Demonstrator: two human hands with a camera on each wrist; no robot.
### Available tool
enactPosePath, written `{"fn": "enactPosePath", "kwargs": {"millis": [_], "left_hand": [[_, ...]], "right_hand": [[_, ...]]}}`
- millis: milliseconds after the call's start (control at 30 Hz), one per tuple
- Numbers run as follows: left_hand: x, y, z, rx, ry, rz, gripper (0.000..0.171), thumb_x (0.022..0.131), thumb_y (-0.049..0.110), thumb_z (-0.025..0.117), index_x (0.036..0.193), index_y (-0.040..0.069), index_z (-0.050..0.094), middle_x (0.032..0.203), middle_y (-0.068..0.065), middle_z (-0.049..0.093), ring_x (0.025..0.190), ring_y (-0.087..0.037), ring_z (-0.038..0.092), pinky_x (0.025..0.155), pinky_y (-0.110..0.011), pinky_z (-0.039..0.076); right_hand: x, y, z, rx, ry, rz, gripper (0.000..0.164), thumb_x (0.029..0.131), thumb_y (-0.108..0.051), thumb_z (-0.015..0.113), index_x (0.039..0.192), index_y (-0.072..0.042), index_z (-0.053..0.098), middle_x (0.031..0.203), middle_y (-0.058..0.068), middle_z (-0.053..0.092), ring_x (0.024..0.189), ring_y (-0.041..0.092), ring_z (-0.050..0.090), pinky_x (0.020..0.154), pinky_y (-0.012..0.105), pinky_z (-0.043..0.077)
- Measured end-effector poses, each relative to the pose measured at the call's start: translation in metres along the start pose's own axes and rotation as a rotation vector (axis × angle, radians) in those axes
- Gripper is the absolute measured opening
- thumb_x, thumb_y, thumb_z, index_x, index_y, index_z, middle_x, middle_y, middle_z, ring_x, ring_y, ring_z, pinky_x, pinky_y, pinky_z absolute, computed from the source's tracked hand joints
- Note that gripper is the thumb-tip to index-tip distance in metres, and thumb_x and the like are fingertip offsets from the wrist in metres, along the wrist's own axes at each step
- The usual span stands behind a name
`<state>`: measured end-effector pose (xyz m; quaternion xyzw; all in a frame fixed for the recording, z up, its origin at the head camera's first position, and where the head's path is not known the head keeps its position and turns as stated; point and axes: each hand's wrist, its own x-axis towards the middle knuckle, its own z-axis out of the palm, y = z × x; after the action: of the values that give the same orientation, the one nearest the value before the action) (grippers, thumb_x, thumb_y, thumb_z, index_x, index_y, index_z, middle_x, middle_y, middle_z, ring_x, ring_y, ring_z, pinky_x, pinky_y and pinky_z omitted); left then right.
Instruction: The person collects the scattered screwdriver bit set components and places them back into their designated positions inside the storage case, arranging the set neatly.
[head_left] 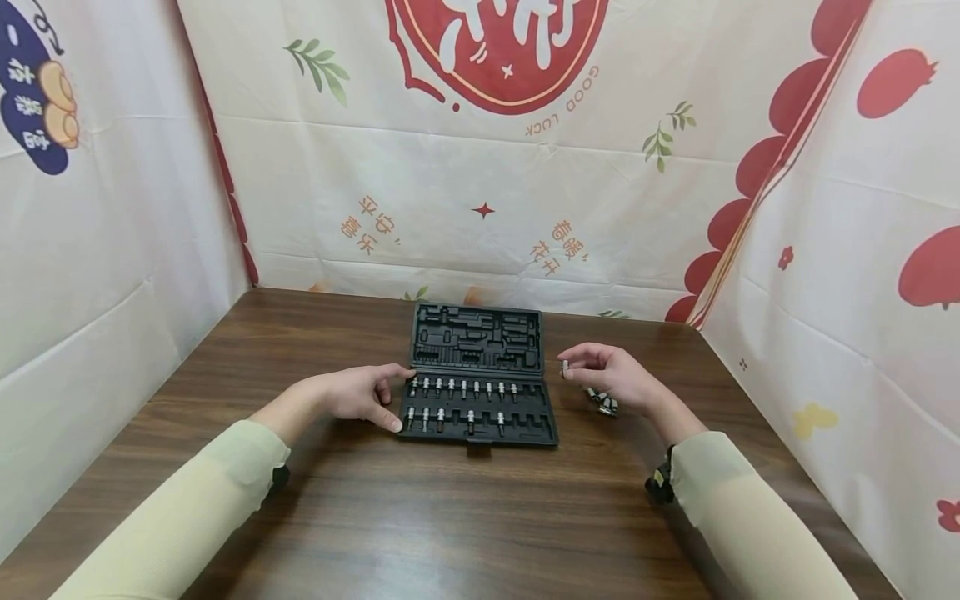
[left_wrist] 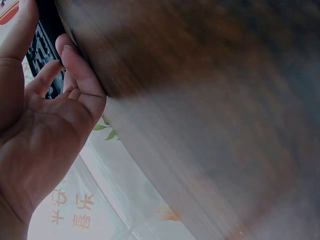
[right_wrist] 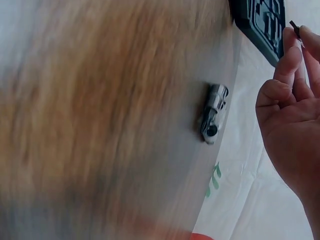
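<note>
An opened black socket-set case (head_left: 480,335) lies on the table, its lid folded back. Two rows of silver bit sockets (head_left: 470,417) stand in its base, with several bare slots toward the right. My left hand (head_left: 352,393) rests at the case's left side, thumb at the front corner and index finger near the hinge. To the right of the case, my right hand (head_left: 611,375) pinches a small bit socket (head_left: 565,367) between thumb and fingertips; its dark tip shows in the right wrist view. Below that hand lies a small cluster of loose bit sockets (right_wrist: 214,114).
The brown wooden table (head_left: 450,525) reaches back to a printed cloth backdrop (head_left: 450,167). Cloth walls also stand at the left and right sides. A latch tab (head_left: 478,448) sticks out from the case's front edge.
</note>
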<state>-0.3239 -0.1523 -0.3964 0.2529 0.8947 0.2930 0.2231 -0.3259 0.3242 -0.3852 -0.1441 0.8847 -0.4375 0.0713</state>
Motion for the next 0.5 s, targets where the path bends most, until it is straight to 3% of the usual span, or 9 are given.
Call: {"fn": "enactPosePath", "kwargs": {"millis": [233,500], "left_hand": [[-0.001,0.001,-0.001,-0.012,-0.005,0.005,0.096,0.091,0.035,0.093,0.169,0.016,0.042,0.112,-0.011,0.063,0.098,-0.022,0.056,0.085,-0.036,0.047],[0.000,0.000,0.000,-0.015,-0.006,0.011,0.096,0.091,0.035,0.093,0.169,0.016,0.042,0.112,-0.011,0.063,0.098,-0.022,0.056,0.085,-0.036,0.047]], "right_hand": [[0.003,-0.006,0.007,-0.009,-0.010,0.014,0.048,0.105,-0.033,0.078,0.141,-0.004,0.067,0.114,0.012,0.075,0.098,0.031,0.065,0.081,0.041,0.058],[0.006,-0.013,0.018,-0.016,-0.030,0.049,0.037,0.103,-0.033,0.079,0.132,-0.010,0.073,0.110,0.010,0.076,0.096,0.026,0.062,0.080,0.040,0.052]]}}
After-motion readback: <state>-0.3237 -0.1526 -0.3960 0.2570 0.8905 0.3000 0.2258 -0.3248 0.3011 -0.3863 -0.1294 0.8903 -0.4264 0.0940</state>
